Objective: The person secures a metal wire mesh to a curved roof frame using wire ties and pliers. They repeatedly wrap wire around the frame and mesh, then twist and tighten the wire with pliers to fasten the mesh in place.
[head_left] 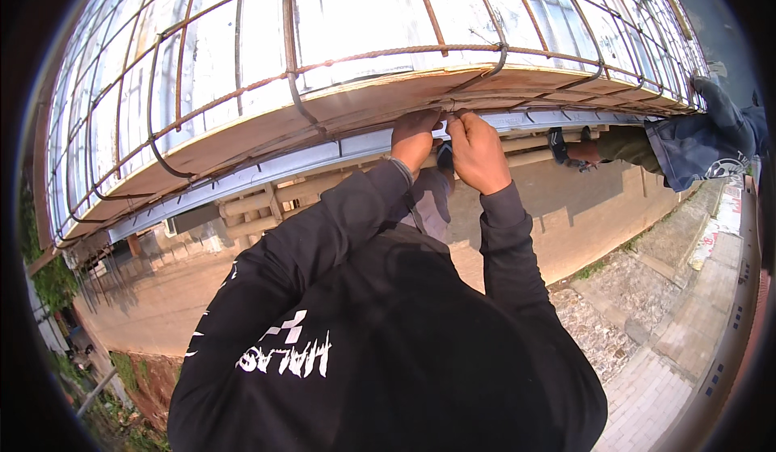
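My left hand (413, 142) and my right hand (478, 153) meet just below the edge of a plywood form board (364, 96). Both have their fingers closed in a pinch, tips almost touching, beside thin steel bars running along the board's outer side. What lies between the fingertips is too small to make out. Above them, a rebar mesh (295, 72) spreads over whitish metal decking (356, 16); its bent bar ends hook down over the board's edge. Under the board runs a blue-grey metal channel (323, 155), partly hidden behind my left hand.
At the right, a co-worker (702, 149) in a dark shirt leans against the same edge. Pipes or poles (267, 200) lie below the channel. Far beneath are brown ground (558, 210), a stone-paved strip (602, 327) and light paving (655, 395). Green plants show at the lower left.
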Demonstrator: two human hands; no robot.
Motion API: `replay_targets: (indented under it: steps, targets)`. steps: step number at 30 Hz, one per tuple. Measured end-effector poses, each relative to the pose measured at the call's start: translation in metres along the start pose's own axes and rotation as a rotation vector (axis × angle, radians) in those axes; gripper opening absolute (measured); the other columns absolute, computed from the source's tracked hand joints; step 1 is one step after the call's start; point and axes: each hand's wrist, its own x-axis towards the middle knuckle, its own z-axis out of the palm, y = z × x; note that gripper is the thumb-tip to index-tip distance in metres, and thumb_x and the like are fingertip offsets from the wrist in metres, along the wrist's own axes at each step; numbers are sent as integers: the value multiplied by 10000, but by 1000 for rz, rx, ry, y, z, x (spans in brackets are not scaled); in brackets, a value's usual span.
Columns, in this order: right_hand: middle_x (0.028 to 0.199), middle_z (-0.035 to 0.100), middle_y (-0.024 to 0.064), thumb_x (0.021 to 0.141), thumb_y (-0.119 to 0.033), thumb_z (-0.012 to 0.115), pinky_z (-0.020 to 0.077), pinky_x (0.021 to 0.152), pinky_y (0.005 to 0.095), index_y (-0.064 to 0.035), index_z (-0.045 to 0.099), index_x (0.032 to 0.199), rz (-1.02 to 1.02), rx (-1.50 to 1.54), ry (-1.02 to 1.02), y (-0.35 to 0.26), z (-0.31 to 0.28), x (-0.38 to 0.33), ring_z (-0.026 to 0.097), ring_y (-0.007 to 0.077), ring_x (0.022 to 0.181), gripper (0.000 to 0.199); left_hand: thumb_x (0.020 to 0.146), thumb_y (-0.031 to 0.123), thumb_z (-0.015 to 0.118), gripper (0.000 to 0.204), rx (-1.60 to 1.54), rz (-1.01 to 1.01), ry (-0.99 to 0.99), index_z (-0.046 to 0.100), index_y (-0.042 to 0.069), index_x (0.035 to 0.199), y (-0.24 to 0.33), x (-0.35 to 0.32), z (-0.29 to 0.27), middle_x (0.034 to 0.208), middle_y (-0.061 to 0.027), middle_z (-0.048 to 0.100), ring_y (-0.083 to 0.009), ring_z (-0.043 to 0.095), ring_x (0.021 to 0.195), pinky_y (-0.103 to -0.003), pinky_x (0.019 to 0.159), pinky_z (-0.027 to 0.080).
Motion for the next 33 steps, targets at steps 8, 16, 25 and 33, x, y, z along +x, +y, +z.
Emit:
replay_targets:
  steps: [8,16,25,33]
  targets:
    - [596,402,175,998,-294,551,364,551,403,44,462,717,79,3,60,25,-6,-26,323,255,562,449,1003,318,565,272,-102,-284,-76,654,95,1129,5,14,-14,989,-20,646,-130,562,947,-359,794,466]
    - [616,482,-28,1030,-414,546,335,506,310,-21,552,724,241,387,86,109,67,1,365,94,569,498,1001,258,586,284,-119,-350,-216,654,81,1213,-3,23,-31,1190,-7,667,-145,564,1081,-382,957,409]
    - [677,498,-7,980,-257,588,355,534,254,-41,628,938,565,774,-432,107,35,9,458,90,579,224,944,219,706,342,-161,-227,-307,634,20,1212,-11,29,-31,1229,-95,654,-182,585,1076,-351,940,430]
    - [936,692,37,955,-323,657,478,723,311,-79,673,1058,476,775,178,40,35,14,611,140,836,265,920,227,745,174,-346,-427,-242,650,81,917,-7,21,-38,732,24,521,-60,443,645,-233,521,338]
